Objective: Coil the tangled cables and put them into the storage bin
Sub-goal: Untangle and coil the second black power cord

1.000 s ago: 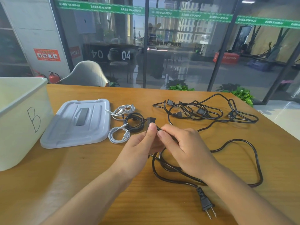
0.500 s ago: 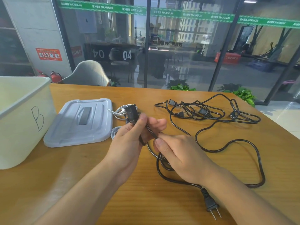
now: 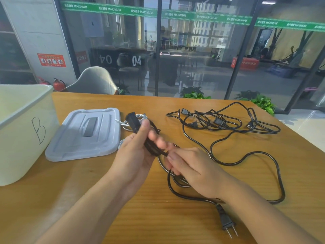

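My left hand (image 3: 137,152) grips the socket end of a black power cable (image 3: 263,154), its connector sticking up past my thumb. Right beside it, my right hand (image 3: 190,166) pinches the same cable where it leaves the left hand, with loops hanging under the palm. The cable runs in a wide loop over the table to its two-pin plug (image 3: 226,222) near the front edge. More tangled black cables (image 3: 219,120) lie at the back right. White cables (image 3: 139,117) show partly behind my left hand. The white storage bin (image 3: 22,127), marked "B", stands open at the left.
The bin's grey lid (image 3: 84,134) lies flat between the bin and my hands. The wooden table (image 3: 79,191) ends at the right in a slanted edge. A chair stands behind the far edge, in front of a glass wall.
My left hand has lifted the cable's socket end off the table and turned it upright; a length of cable now lies across its palm. The right hand has stayed close, feeding the cable.
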`<act>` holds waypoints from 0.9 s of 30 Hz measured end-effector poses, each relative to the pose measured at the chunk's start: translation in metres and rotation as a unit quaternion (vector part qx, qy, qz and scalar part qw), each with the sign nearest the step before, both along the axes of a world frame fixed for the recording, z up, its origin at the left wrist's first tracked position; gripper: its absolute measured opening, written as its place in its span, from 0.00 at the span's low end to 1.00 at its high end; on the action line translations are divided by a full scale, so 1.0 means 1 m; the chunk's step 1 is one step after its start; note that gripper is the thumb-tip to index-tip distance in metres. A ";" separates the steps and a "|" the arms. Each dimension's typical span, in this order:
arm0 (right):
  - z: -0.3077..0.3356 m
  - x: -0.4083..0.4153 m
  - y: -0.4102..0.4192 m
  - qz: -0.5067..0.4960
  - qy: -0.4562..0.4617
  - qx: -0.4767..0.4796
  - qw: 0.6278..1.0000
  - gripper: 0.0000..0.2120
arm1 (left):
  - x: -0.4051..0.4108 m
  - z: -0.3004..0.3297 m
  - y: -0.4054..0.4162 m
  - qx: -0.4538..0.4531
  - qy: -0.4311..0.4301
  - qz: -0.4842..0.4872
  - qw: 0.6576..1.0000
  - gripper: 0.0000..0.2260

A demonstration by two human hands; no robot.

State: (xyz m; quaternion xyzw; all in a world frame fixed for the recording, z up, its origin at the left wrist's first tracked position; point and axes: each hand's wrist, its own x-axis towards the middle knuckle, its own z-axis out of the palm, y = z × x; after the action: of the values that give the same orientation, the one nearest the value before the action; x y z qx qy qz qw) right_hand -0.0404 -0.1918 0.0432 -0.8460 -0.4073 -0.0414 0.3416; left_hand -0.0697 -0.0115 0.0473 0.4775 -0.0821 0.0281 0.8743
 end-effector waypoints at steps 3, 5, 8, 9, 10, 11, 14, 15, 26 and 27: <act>-0.001 0.002 -0.005 0.007 0.008 0.001 1.000 0.17 | 0.003 0.001 0.006 0.002 -0.004 -0.005 1.000 0.20; -0.004 0.002 -0.004 0.012 -0.013 -0.009 1.000 0.16 | 0.003 -0.001 0.005 0.011 -0.013 -0.023 1.000 0.20; -0.007 0.001 -0.002 0.013 -0.022 0.000 1.000 0.17 | 0.003 -0.002 0.004 0.023 -0.029 -0.053 0.998 0.20; -0.007 0.001 -0.002 0.011 -0.021 0.007 1.000 0.17 | 0.003 -0.002 0.004 0.028 -0.031 -0.061 0.997 0.20; -0.007 0.001 -0.002 0.009 -0.018 0.012 1.000 0.17 | 0.002 -0.002 0.004 0.032 -0.033 -0.065 0.997 0.20; -0.007 0.002 -0.002 0.007 -0.015 0.013 1.000 0.17 | 0.001 -0.002 0.003 0.036 -0.033 -0.066 0.997 0.19; -0.010 0.002 -0.001 0.012 -0.001 0.005 1.000 0.18 | -0.002 0.000 0.001 0.048 -0.034 -0.049 0.997 0.20; -0.011 0.001 0.000 0.018 0.002 0.006 1.000 0.18 | -0.003 0.001 0.001 0.052 -0.033 -0.045 0.997 0.20; 0.008 0.006 -0.007 -0.062 0.046 0.260 0.963 0.19 | -0.007 0.007 0.004 0.200 0.000 -0.121 0.972 0.21; 0.009 0.005 -0.006 -0.050 0.068 0.267 0.960 0.20 | -0.009 0.005 0.000 0.237 -0.004 -0.124 0.963 0.21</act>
State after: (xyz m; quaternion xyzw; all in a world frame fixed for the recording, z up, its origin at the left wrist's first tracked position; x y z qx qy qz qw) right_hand -0.0353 -0.1980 0.0520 -0.7442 -0.3144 -0.1077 0.5794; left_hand -0.0786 -0.0110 0.0528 0.6572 -0.1490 -0.0990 0.7322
